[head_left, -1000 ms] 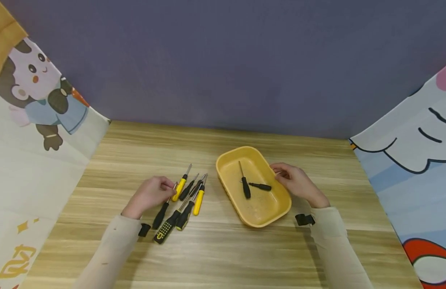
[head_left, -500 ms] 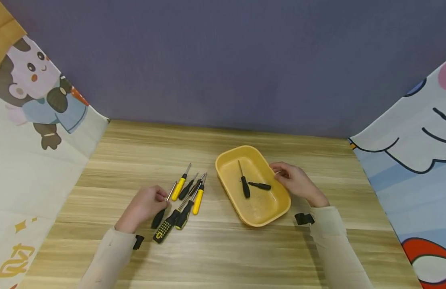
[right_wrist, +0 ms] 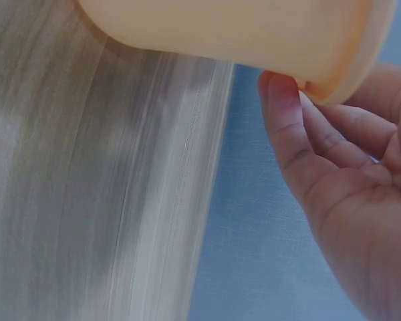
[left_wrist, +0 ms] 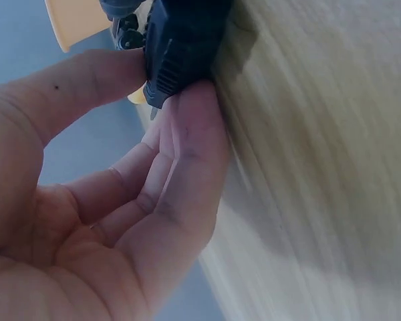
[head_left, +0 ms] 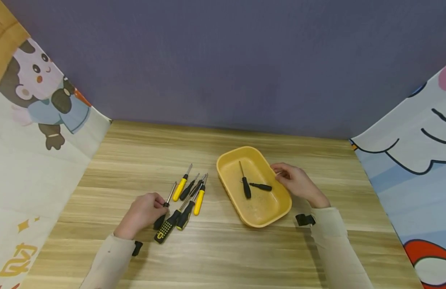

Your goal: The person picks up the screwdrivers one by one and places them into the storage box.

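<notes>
At the left end of the tool pile, my left hand (head_left: 143, 212) pinches a black screwdriver (head_left: 159, 222) by its handle, which lies low against the wood with its shaft pointing away. In the left wrist view, thumb and fingertips sit on either side of the black handle (left_wrist: 187, 47). My right hand (head_left: 298, 184) holds the right rim of a yellow plastic basin (head_left: 259, 208). Seen from the right wrist, the fingers (right_wrist: 284, 110) are under the basin's rim, with the thumb mostly hidden. Two small black screwdrivers, one of them (head_left: 246, 188) upright along the basin's length, lie inside.
Beside the left hand lie a black-and-yellow handled screwdriver (head_left: 166, 228), another black-handled one (head_left: 185, 216) and two yellow-handled ones, including the near one (head_left: 199, 202). Smaller dark screwdrivers (head_left: 187, 192) lie among them. A dark panel (head_left: 223, 68) borders the wooden table's (head_left: 223, 261) back.
My left hand has moved down and left, from beside the yellow handle along the black screwdriver's shaft to its handle. The right hand and the basin stay in place.
</notes>
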### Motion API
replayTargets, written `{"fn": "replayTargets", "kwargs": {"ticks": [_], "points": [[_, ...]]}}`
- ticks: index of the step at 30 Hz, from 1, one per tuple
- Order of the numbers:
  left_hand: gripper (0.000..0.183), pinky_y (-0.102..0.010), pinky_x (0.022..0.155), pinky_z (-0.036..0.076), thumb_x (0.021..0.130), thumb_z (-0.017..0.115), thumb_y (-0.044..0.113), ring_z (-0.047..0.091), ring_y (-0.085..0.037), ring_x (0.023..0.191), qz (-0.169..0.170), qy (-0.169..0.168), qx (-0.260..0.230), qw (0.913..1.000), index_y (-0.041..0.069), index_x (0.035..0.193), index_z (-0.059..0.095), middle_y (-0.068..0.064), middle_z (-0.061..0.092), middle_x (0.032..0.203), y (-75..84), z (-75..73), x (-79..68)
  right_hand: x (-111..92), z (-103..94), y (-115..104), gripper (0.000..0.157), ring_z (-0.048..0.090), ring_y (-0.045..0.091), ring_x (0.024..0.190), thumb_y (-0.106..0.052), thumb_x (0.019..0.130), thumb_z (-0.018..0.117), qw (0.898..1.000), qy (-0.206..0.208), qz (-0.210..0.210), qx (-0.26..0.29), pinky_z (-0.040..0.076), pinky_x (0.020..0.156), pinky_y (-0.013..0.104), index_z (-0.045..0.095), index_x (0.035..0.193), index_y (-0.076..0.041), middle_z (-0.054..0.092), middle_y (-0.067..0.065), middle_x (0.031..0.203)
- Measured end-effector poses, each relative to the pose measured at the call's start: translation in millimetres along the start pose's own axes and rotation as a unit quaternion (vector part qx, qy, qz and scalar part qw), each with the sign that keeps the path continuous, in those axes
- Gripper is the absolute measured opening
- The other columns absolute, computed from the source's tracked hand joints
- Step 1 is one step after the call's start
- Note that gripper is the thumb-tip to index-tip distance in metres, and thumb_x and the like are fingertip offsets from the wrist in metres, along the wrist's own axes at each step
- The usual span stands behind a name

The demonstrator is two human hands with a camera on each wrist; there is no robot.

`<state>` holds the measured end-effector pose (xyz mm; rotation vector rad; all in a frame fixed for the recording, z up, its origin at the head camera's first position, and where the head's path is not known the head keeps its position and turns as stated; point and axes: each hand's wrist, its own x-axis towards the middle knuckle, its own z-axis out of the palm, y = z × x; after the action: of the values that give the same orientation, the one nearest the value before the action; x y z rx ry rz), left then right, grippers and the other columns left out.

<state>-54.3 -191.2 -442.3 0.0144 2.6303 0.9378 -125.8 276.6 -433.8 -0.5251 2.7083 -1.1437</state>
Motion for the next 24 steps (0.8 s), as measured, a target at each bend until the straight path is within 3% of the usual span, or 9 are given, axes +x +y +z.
{"fn": "replayTargets", "kwargs": {"ticks": [8,14,19,24], "points": [[0.022,-0.032,0.066,0.057,0.087,0.075,0.015,0.063,-0.019,0.08,0.006,0.016,-0.026,0.9995,0.0,0.101,0.067,-0.006,0.068,0.09,1.0,1.2,1.0,-1,0.2,0,0.037,0.065,0.03,0.102,-0.001,0.099,0.059,1.0,0.0,-0.001,0.002,0.055,0.086,0.048,0.058,0.137,-0.002,0.065,0.018,0.124],[0.024,-0.031,0.068,0.057,0.087,0.075,0.017,0.063,-0.018,0.079,0.037,0.01,-0.042,0.9984,-0.001,0.103,0.069,-0.004,0.067,0.089,11.1,-4.4,6.6,-2,0.5,0,0.038,0.065,0.03,0.102,-0.001,0.1,0.058,1.0,0.0,0.0,0.0,0.055,0.086,0.048,0.057,0.137,-0.002,0.064,0.018,0.124],[0.027,-0.033,0.072,0.056,0.088,0.073,0.019,0.063,-0.018,0.082,0.053,-0.007,-0.03,0.9981,-0.001,0.105,0.07,-0.004,0.068,0.092,31.0,-11.9,14.5,-1,0.6,0,0.038,0.065,0.03,0.102,-0.001,0.1,0.058,1.0,0.0,-0.001,-0.001,0.055,0.086,0.048,0.058,0.137,-0.002,0.064,0.018,0.124],[0.026,-0.035,0.077,0.057,0.088,0.073,0.02,0.064,-0.017,0.084,0.086,-0.034,-0.009,0.9956,0.0,0.104,0.07,-0.004,0.068,0.093,61.6,-20.2,27.8,-1,-0.3,0,0.038,0.065,0.03,0.102,-0.002,0.1,0.058,1.0,-0.002,0.0,0.0,0.055,0.086,0.048,0.058,0.138,-0.002,0.065,0.017,0.123]]}}
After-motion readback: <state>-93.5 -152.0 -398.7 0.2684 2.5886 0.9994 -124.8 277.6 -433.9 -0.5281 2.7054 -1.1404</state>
